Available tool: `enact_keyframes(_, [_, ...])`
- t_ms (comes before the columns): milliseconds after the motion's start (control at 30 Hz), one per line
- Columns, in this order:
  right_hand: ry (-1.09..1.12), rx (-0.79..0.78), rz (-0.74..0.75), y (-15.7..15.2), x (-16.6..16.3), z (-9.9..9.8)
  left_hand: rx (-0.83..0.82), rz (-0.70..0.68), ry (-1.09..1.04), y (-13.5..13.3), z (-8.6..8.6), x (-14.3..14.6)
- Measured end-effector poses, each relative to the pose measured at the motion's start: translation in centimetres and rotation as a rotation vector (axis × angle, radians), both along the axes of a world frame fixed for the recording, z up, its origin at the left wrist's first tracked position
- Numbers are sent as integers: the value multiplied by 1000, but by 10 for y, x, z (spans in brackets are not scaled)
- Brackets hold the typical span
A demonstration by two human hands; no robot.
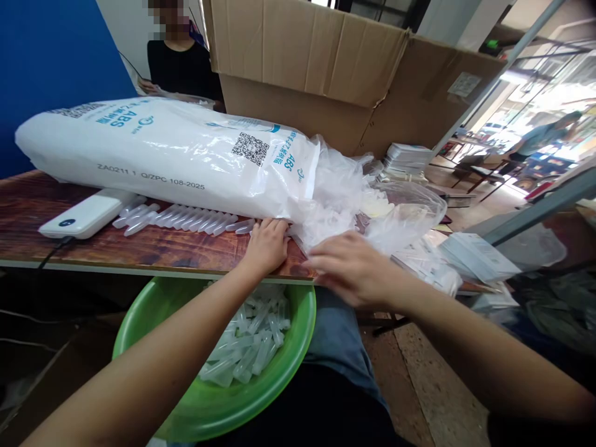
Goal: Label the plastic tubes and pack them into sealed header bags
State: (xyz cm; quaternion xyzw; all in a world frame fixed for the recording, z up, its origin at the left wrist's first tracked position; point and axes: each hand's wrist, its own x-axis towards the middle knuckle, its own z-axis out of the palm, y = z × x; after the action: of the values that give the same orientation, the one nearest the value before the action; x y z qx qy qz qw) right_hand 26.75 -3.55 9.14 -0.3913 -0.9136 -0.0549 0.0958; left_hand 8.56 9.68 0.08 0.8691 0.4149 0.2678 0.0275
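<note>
My left hand rests on the wooden table with its fingers curled at the end of a row of clear plastic tubes; what it grips, if anything, is hidden. My right hand hovers at the table edge, fingers spread and blurred, beside a crumpled clear plastic bag. A green basin on my lap holds several more clear tubes.
A big white sack marked ABS lies across the table. A white power bank sits left of the tubes. A large cardboard box stands behind. A person in black sits at the far side. Booklets and packets lie right.
</note>
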Motion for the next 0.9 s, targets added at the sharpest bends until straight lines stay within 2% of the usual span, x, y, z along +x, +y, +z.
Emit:
enact_keyframes(33, [-37, -34, 79, 8, -11, -10, -14, -7, -18, 1, 0, -2])
enact_keyframes(100, [-159, -75, 62, 25, -17, -26, -42, -23, -61, 1, 1, -5])
enact_keyframes(200, [-297, -43, -222, 45, 7, -34, -105, -54, -156, -1, 3, -12])
enact_keyframes(267, [-312, 4, -379, 51, 28, -28, -178, -91, -237, -4, 6, -17])
enact_keyframes(333, [-289, 46, -455, 52, 38, -19, -276, -142, -316, -11, 10, -21])
enact_keyframes(400, [-191, 50, -420, 49, 34, -14, -382, -206, -381, -20, 15, -24])
enact_keyframes(433, [-116, 19, -350, 46, 28, -14, -432, -238, -409, -24, 18, -24])
enact_keyframes(500, [63, -81, -184, 41, 17, -20, -516, -293, -463, -34, 20, -22])
enact_keyframes(567, [220, -166, -104, 37, 10, -29, -574, -329, -511, -41, 19, -16])
enact_keyframes(667, [357, -261, -171, 29, 16, -42, -620, -367, -546, -49, 13, -1])
enact_keyframes(767, [334, -324, -290, 20, 31, -52, -602, -390, -533, -52, 9, 16])
enact_keyframes(900, [285, -230, -447, 16, 55, -63, -426, -339, -481, -56, 8, 30])
